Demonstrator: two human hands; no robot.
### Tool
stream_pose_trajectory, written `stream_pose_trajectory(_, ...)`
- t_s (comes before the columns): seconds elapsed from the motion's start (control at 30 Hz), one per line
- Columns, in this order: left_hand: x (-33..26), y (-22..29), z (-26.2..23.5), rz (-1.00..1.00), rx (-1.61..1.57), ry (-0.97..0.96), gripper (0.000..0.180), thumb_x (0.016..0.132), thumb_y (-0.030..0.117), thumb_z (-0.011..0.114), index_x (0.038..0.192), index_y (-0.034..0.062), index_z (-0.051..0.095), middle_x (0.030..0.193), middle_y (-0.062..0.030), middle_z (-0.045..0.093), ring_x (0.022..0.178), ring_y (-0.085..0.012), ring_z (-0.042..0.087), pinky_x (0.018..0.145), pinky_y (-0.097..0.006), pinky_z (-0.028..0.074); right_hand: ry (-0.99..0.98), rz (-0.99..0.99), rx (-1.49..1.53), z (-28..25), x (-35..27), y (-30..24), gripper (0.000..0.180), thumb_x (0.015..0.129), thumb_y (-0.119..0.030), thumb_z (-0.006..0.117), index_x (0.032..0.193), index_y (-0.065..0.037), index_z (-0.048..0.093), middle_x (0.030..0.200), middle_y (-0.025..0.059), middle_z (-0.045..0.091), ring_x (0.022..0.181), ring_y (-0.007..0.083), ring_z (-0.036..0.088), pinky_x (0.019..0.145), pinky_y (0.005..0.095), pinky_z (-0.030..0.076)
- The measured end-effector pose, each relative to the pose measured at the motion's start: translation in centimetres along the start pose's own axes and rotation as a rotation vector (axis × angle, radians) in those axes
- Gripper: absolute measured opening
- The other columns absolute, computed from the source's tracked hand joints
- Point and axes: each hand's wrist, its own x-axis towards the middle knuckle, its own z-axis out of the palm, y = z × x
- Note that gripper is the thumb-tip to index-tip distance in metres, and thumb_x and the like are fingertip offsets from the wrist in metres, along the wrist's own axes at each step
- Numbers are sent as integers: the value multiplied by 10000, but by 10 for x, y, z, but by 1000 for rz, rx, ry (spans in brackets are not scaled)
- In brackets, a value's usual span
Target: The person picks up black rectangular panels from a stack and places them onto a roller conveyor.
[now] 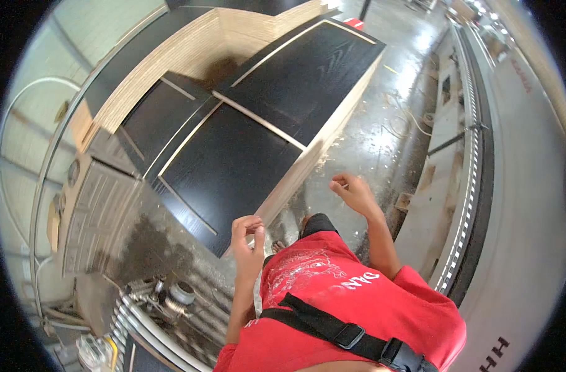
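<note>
Workshop floor is dusty; black panels lie stacked flat. Left hand curls loosely near the stack corner, right hand half-closed in air, both holding nothing.

Stacked black panels on wet floor

Two bare hands show, the left hand and the right hand. Three black veneered panels lie on top of one tall stack of plywood sheets. One red shirt carries one black strap.
</note>
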Motion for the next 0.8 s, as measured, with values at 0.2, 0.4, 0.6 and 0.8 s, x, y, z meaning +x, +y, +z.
stream_pose_trajectory(0.2, 66, -1, 33, -178, -232, 36, 200, 966, 60, 556, 1157, 0, 549, 1090, -85, 613, 973, -144, 608, 863, -287, 482, 232, 78, -23, -70, 80, 26, 426, 889, -392, 671, 1107, -26, 691, 975, 187, 723, 934, 320, 703, 829, 394, 532)
stream_pose_trajectory(0.4, 138, -28, 83, -326, -195, 207, 370, 972, 80, 574, 1307, -37, 470, 1267, -171, 582, 1139, -228, 584, 1011, -331, 437, 391, -44, 123, -140, 232, 64, 357, 912, -311, 680, 1073, 8, 678, 848, 144, 708, 781, 198, 682, 746, 333, 525)
stream_pose_trajectory(0.6, 210, -37, 140, -543, -95, 534, 478, 973, 128, 591, 1407, 22, 422, 1388, -189, 507, 1243, -251, 522, 1053, -362, 395, 475, -170, 100, -227, 408, 82, 408, 898, -324, 698, 1112, 22, 665, 997, 201, 718, 958, 298, 699, 874, 370, 514)
stream_pose_trajectory(0.8, 257, -36, 168, -913, 19, 654, 528, 964, 355, 593, 1416, 124, 448, 1295, -58, 550, 1096, -193, 550, 822, -364, 449, 535, -212, -501, -285, 589, 83, 597, 851, -393, 712, 1255, 27, 581, 1217, 272, 600, 1149, 410, 562, 972, 475, 447)
